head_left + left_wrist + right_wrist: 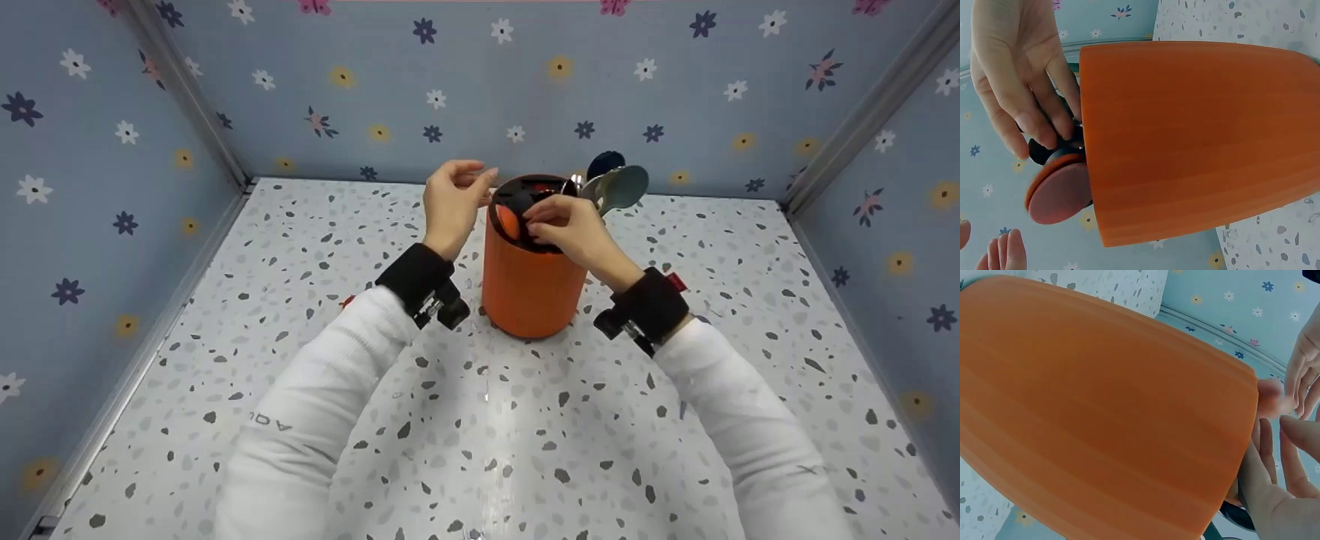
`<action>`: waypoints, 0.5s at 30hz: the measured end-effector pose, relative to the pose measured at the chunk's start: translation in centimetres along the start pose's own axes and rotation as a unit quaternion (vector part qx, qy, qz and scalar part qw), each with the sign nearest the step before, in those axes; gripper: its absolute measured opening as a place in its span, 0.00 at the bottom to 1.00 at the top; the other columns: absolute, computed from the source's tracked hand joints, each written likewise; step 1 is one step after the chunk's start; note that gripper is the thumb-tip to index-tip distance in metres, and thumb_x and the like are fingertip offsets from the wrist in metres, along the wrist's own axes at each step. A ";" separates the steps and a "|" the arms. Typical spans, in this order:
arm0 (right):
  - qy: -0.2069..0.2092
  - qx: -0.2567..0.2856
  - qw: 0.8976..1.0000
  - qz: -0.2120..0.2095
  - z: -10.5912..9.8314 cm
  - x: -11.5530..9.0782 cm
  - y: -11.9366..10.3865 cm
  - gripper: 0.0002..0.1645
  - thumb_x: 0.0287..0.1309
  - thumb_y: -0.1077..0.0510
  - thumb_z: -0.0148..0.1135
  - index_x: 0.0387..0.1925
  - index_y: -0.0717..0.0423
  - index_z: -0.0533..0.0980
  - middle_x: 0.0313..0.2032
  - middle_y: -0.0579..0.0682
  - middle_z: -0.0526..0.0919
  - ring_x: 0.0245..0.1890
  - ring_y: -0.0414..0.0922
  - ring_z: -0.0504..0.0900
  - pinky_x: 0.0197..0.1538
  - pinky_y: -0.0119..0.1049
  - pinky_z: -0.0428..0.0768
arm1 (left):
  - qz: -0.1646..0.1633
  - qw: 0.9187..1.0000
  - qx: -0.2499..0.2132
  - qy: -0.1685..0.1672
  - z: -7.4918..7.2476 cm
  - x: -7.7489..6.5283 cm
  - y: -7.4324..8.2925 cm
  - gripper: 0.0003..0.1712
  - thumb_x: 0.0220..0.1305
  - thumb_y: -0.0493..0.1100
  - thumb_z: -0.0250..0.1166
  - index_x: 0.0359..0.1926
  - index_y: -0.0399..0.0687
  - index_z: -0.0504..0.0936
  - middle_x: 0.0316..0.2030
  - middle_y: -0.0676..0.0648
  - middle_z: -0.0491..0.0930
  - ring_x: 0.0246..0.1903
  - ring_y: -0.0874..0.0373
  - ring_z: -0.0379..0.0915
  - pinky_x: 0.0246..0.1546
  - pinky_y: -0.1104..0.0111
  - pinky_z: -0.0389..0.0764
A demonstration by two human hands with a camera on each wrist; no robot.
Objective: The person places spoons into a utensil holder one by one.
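An orange utensil holder (531,292) stands upright on the speckled tabletop. My right hand (574,229) is over its mouth, fingers bent down toward the black items inside. In the left wrist view the fingertips of the right hand (1022,84) are close to a black piece at the rim; contact is hard to tell. An orange rounded utensil end (508,223) sticks up at the holder's left side, its kind unclear. Beside the left rim my left hand (456,202) hovers with loosely bent fingers, holding nothing visible. The lower parts of the utensils are hidden inside.
Shiny metal spoon-like heads (624,187) lean out past the holder's right rim, with a darker one (605,163) behind. Flower-patterned panels (480,82) stand at the back and both sides of the white speckled tabletop (487,420).
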State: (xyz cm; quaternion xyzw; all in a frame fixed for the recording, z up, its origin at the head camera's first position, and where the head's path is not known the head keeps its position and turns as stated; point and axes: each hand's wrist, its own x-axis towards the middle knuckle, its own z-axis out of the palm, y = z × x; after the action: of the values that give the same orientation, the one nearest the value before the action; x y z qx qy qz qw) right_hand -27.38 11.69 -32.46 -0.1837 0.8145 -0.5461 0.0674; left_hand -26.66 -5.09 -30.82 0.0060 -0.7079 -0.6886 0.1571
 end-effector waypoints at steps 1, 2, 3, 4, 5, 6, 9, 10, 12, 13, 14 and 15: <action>-0.001 -0.002 1.000 0.001 0.0 -0.1 0.0 0.12 0.55 0.67 0.55 0.42 0.69 0.73 0.42 0.62 0.77 0.40 0.49 0.78 0.44 0.35 0.79 | 0.000 1.000 -0.003 0.003 -0.2 0.0 -0.1 0.15 0.56 0.37 0.61 0.43 0.31 0.75 0.30 0.41 0.75 0.29 0.48 0.76 0.33 0.71 0.80; -0.001 -0.002 1.000 0.000 -0.1 -0.3 0.1 0.12 0.55 0.68 0.55 0.42 0.69 0.73 0.41 0.62 0.78 0.39 0.48 0.78 0.43 0.34 0.79 | 0.000 1.000 -0.006 0.005 -0.3 0.0 -0.2 0.15 0.56 0.36 0.61 0.43 0.31 0.75 0.29 0.41 0.75 0.28 0.49 0.76 0.33 0.70 0.80; -0.002 0.000 1.000 -0.001 -0.1 -0.4 0.1 0.12 0.55 0.68 0.55 0.42 0.69 0.73 0.41 0.62 0.78 0.38 0.47 0.79 0.43 0.34 0.79 | 0.001 1.000 -0.009 0.008 -0.5 0.1 -0.3 0.15 0.56 0.36 0.61 0.43 0.30 0.75 0.29 0.41 0.75 0.26 0.52 0.76 0.33 0.70 0.80; -0.001 0.004 1.000 -0.002 -0.2 -0.5 0.1 0.12 0.55 0.68 0.55 0.42 0.70 0.73 0.41 0.62 0.78 0.37 0.46 0.79 0.43 0.34 0.79 | 0.000 1.000 -0.012 0.009 -0.7 0.0 -0.4 0.14 0.56 0.36 0.61 0.42 0.30 0.75 0.28 0.42 0.75 0.24 0.55 0.75 0.33 0.70 0.80; -0.001 0.010 1.000 -0.003 -0.2 -0.7 0.2 0.12 0.54 0.68 0.55 0.42 0.70 0.73 0.40 0.62 0.78 0.37 0.45 0.79 0.43 0.34 0.79 | -0.001 1.000 -0.014 0.011 -0.8 0.0 -0.5 0.14 0.56 0.35 0.61 0.42 0.30 0.75 0.28 0.42 0.75 0.23 0.58 0.74 0.33 0.69 0.80; -0.001 0.018 1.000 -0.004 -0.3 -0.8 0.1 0.12 0.54 0.69 0.55 0.42 0.71 0.73 0.40 0.62 0.78 0.36 0.45 0.79 0.43 0.34 0.79 | -0.002 1.000 -0.016 0.013 -1.0 0.0 -0.6 0.13 0.56 0.35 0.60 0.41 0.29 0.75 0.27 0.42 0.75 0.21 0.61 0.73 0.32 0.69 0.80; 0.000 0.043 0.999 -0.005 -0.5 -1.2 0.1 0.13 0.54 0.68 0.55 0.42 0.71 0.73 0.40 0.61 0.78 0.36 0.44 0.79 0.43 0.33 0.79 | -0.009 1.000 -0.022 0.015 -1.5 0.0 -0.9 0.12 0.56 0.34 0.60 0.40 0.29 0.75 0.26 0.44 0.74 0.20 0.63 0.72 0.31 0.69 0.81; -0.001 0.050 0.999 -0.005 -0.5 -1.4 0.0 0.13 0.54 0.68 0.55 0.42 0.71 0.73 0.40 0.61 0.78 0.36 0.44 0.79 0.44 0.33 0.79 | -0.013 1.000 -0.023 0.015 -1.6 -0.1 -1.0 0.12 0.56 0.34 0.60 0.40 0.29 0.75 0.25 0.45 0.74 0.20 0.62 0.72 0.31 0.69 0.81; -0.003 0.060 0.998 -0.003 -0.6 -1.6 0.0 0.13 0.54 0.67 0.56 0.42 0.71 0.72 0.41 0.60 0.78 0.36 0.44 0.79 0.44 0.34 0.79 | -0.019 0.999 -0.024 0.015 -1.9 -0.1 -1.2 0.12 0.56 0.34 0.60 0.39 0.29 0.75 0.25 0.46 0.75 0.20 0.62 0.72 0.30 0.69 0.81; -0.004 0.062 0.998 -0.004 -0.6 -1.7 0.0 0.13 0.54 0.67 0.56 0.42 0.71 0.72 0.41 0.61 0.77 0.36 0.44 0.79 0.44 0.34 0.79 | -0.023 0.999 -0.023 0.015 -2.1 -0.2 -1.3 0.11 0.56 0.34 0.60 0.39 0.29 0.75 0.25 0.46 0.75 0.20 0.62 0.73 0.30 0.69 0.81; -0.005 0.064 0.998 -0.004 -0.7 -1.8 0.0 0.14 0.54 0.67 0.56 0.42 0.71 0.72 0.41 0.61 0.77 0.36 0.44 0.79 0.44 0.34 0.79 | -0.026 0.999 -0.020 0.016 -2.2 -0.2 -1.4 0.11 0.57 0.35 0.60 0.39 0.29 0.75 0.26 0.46 0.75 0.20 0.62 0.72 0.30 0.68 0.81; -0.006 0.064 0.998 -0.005 -0.6 -1.9 0.0 0.14 0.54 0.67 0.56 0.42 0.71 0.72 0.41 0.61 0.77 0.36 0.44 0.79 0.44 0.34 0.79 | -0.028 0.999 -0.019 0.017 -2.4 -0.2 -1.5 0.11 0.57 0.34 0.60 0.39 0.29 0.75 0.26 0.44 0.76 0.20 0.62 0.72 0.30 0.68 0.81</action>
State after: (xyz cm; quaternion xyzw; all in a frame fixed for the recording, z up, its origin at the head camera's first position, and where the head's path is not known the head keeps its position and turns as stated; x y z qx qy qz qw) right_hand -25.79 12.96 -32.36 -0.1864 0.7768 -0.5960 0.0813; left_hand -26.20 -7.45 -32.35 0.0346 -0.6913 -0.7060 0.1502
